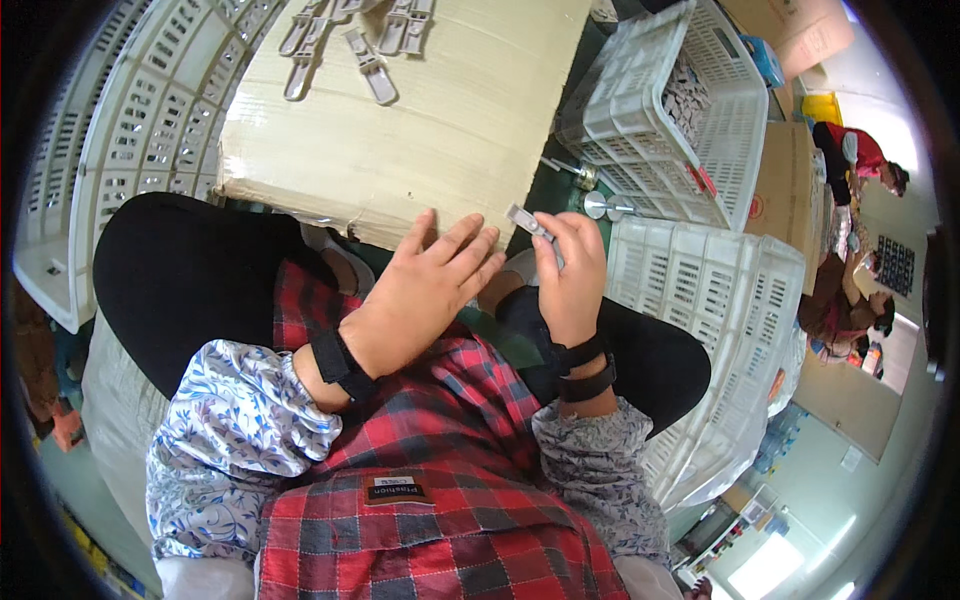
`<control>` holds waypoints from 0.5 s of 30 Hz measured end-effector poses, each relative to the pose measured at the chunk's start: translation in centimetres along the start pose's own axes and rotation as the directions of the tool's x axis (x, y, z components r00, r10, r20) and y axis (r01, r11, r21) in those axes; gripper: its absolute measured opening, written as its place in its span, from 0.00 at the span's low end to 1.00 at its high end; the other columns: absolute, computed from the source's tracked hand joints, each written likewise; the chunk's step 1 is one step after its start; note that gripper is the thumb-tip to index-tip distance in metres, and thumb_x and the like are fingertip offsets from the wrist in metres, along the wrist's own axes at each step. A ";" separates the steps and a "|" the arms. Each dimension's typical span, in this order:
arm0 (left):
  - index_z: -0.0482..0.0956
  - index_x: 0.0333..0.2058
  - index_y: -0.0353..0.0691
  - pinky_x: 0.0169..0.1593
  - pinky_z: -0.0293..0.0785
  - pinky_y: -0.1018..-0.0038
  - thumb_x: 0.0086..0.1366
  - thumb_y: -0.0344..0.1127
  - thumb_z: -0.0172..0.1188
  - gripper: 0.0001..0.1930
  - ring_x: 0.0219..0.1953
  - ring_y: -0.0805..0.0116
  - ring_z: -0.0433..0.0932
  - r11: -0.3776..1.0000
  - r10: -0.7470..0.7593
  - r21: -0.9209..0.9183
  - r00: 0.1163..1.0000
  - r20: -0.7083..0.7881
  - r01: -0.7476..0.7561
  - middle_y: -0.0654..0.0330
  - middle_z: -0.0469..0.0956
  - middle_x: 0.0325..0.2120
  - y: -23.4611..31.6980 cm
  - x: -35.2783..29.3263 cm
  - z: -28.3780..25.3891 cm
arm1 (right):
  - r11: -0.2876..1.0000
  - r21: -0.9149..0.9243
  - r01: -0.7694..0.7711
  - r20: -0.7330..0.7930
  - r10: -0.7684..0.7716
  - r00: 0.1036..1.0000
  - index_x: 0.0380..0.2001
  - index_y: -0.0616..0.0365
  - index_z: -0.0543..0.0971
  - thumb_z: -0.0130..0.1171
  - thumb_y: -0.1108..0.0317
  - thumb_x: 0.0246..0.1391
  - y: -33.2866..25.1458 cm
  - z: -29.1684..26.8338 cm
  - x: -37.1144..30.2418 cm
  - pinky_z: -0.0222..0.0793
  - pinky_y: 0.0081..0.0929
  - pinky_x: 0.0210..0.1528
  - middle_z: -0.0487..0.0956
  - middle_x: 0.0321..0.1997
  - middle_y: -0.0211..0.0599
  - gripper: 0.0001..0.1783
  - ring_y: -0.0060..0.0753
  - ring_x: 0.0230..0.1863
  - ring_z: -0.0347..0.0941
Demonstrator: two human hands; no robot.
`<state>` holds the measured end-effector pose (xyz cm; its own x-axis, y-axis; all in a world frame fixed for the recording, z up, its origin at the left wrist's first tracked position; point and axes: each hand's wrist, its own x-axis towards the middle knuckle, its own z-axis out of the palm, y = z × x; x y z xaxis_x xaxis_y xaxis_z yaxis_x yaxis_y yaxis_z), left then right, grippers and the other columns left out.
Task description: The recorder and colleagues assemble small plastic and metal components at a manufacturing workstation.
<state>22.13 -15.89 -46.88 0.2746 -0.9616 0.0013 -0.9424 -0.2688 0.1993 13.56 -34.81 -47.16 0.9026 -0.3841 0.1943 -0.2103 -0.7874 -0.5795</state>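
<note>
Between the thumb and fingers of my right hand (pixel 572 280) is a small grey plastic clip (pixel 530 222), its free end pointing up and left, just past the right front corner of the cardboard-topped work surface (pixel 420 130). My left hand (pixel 428 285) reaches over the front edge of that surface, palm down, fingers spread and holding nothing. At the far left of the surface lies a loose group of similar grey clips (pixel 305 50). One clip (pixel 372 68) rests a little apart from them, nearer to me.
White plastic crates stand close on both sides: a tall crate (pixel 150 120) at left, a crate (pixel 625 110) holding many small grey pieces at right, and another crate (pixel 700 290) below it. Metal rods with round ends (pixel 585 178) show beside the surface. Other people (pixel 865 150) are at far right.
</note>
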 end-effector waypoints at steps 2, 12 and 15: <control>0.69 0.61 0.53 0.67 0.54 0.46 0.61 0.35 0.52 0.27 0.69 0.58 0.57 0.989 -0.022 -0.149 1.000 -0.021 0.019 0.58 0.63 0.65 0.0 -0.1 -0.3 | 0.997 -0.001 0.078 -0.032 -0.078 0.996 0.41 0.61 0.80 0.60 0.76 0.50 -0.4 0.2 0.9 0.68 0.39 0.46 0.75 0.40 0.42 0.13 0.47 0.43 0.72; 0.68 0.61 0.53 0.67 0.54 0.44 0.61 0.35 0.53 0.27 0.70 0.58 0.55 0.994 0.003 -0.109 0.999 0.036 0.001 0.57 0.61 0.66 -0.2 -0.1 -0.7 | 0.989 -0.050 0.141 0.031 -0.140 0.990 0.40 0.58 0.81 0.62 0.77 0.47 -0.2 1.3 1.5 0.69 0.40 0.44 0.75 0.38 0.39 0.13 0.46 0.43 0.72; 0.68 0.61 0.53 0.67 0.54 0.44 0.62 0.36 0.52 0.27 0.70 0.58 0.54 0.995 0.001 -0.095 0.999 0.044 0.003 0.58 0.60 0.66 -0.2 -0.2 -0.3 | 0.988 -0.044 0.150 0.039 -0.149 0.988 0.39 0.59 0.81 0.61 0.77 0.47 0.0 1.4 1.7 0.69 0.40 0.44 0.75 0.38 0.39 0.13 0.46 0.42 0.72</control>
<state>22.31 -15.67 -46.59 0.2646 -0.9635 -0.0414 -0.9192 -0.2650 0.2914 15.60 -34.74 -47.96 0.9378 -0.2437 0.2472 -0.0887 -0.8568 -0.5080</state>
